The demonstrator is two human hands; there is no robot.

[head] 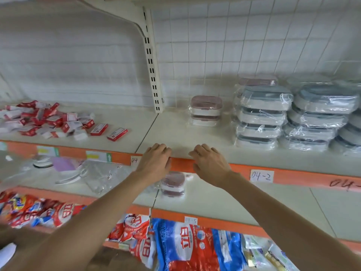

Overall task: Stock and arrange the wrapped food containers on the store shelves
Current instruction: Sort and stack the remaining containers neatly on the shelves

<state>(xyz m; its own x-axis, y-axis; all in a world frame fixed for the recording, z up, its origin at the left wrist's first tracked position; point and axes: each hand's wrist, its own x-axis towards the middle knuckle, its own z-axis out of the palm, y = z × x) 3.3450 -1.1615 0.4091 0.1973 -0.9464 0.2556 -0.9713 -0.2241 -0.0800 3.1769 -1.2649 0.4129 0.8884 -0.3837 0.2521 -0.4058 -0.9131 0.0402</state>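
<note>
My left hand (155, 159) and my right hand (210, 163) hover side by side over the orange front edge of the upper shelf (181, 137), fingers relaxed, holding nothing. A wrapped stack of two pink-lidded containers (206, 110) stands at the back of that shelf. To its right rise stacks of wrapped grey-blue-lidded containers (261, 116), with more (320, 114) beside them and one pink-lidded container (257, 81) on top. Below my hands, on the middle shelf (244, 204), sits another wrapped pink-lidded pair (172, 184).
Small red-and-white boxes (48, 120) lie scattered on the upper shelf's left bay. Plastic bags, a plate and a purple item (64, 165) lie on the middle shelf at left. Detergent bags (181, 245) fill the lowest shelf. Paper labels (261, 176) mark the orange edges.
</note>
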